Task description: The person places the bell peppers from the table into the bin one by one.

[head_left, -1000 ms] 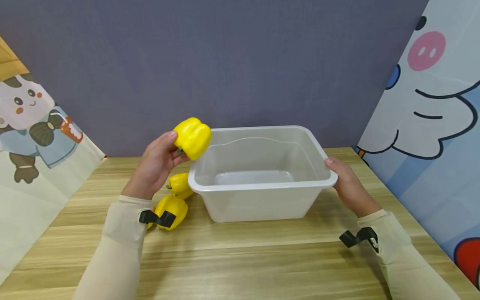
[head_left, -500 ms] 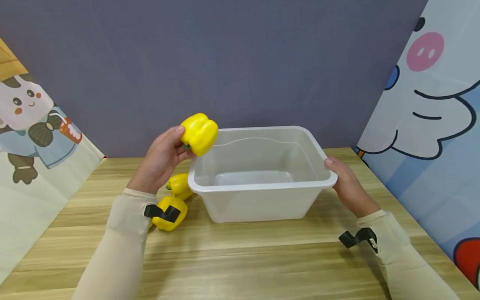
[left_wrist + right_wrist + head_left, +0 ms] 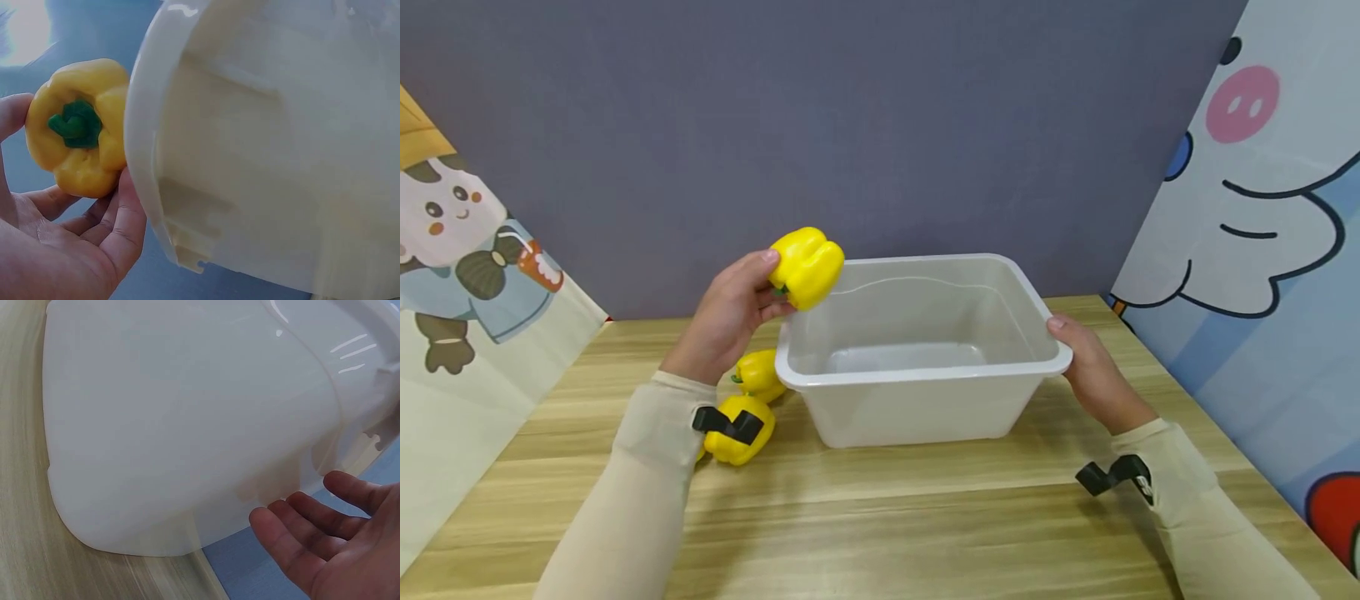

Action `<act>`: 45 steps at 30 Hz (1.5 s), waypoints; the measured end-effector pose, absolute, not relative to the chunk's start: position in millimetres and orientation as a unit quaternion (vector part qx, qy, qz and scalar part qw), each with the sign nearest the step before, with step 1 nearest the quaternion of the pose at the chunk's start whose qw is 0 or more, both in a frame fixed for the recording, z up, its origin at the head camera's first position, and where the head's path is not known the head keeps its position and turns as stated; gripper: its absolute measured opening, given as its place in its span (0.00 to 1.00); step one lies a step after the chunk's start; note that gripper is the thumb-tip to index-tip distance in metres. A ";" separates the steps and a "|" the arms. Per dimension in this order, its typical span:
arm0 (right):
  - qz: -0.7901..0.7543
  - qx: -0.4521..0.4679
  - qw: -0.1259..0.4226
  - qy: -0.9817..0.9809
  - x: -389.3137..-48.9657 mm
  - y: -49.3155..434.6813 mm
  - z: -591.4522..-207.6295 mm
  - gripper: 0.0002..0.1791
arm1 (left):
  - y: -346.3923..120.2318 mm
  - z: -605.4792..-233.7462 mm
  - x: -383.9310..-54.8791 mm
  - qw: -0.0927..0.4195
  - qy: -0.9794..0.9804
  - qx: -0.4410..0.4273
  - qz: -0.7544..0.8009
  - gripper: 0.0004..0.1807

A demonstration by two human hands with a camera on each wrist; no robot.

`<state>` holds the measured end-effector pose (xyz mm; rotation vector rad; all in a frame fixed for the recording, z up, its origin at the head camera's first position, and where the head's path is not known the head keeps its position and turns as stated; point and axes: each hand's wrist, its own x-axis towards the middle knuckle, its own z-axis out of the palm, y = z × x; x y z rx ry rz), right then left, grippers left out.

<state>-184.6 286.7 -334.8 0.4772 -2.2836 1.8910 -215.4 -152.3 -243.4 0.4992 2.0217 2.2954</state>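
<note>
My left hand (image 3: 722, 312) holds a yellow bell pepper (image 3: 811, 271) between thumb and fingers at the left rim of a white plastic basin (image 3: 917, 408). The left wrist view shows the pepper's green stem (image 3: 78, 124) facing the camera, with the fingers (image 3: 128, 219) beneath it. On the basin's right side, my right hand (image 3: 1093, 367) grips the rim, thumb on top and fingers underneath. Beside the basin's left wall, a yellow pepper (image 3: 760, 379) and another yellow pepper (image 3: 730, 452) lie on the table. A sliver of a third yellow pepper (image 3: 701, 455) shows behind the left wrist.
The wood-grain table (image 3: 925, 525) runs back to a grey-blue panel (image 3: 887, 125). Cartoon-printed panels stand at the left (image 3: 482, 275) and right (image 3: 1240, 225). A black wrist mount (image 3: 741, 427) on the left sleeve overlaps the nearer pepper.
My left hand has moved right and slightly up with the bell pepper, closer over the basin's left rim. My right hand keeps its grip on the rim.
</note>
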 end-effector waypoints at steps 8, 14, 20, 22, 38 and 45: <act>0.627 0.159 0.067 -0.759 -184.4 287.4 -336.3 0.24 | -142.9 -238.5 -220.6 0.036 0.679 0.172 0.713 0.23; 0.615 0.162 0.066 -0.769 -184.8 286.5 -333.5 0.26 | -141.0 -236.0 -221.9 0.052 0.703 0.171 0.689 0.24; 0.612 0.164 0.069 -0.771 -184.6 286.5 -333.3 0.27 | -137.9 -233.6 -224.3 0.062 0.736 0.161 0.654 0.26; 0.613 0.164 0.069 -0.770 -184.5 286.3 -333.8 0.27 | -136.5 -232.8 -225.2 0.067 0.746 0.158 0.644 0.27; 0.624 0.160 0.069 -0.762 -183.1 285.3 -334.4 0.25 | -130.7 -219.9 -230.2 0.084 0.810 0.146 0.561 0.30; 0.635 0.153 0.072 -0.754 -183.4 283.8 -335.4 0.22 | -123.7 -212.6 -234.7 0.090 0.818 0.165 0.544 0.27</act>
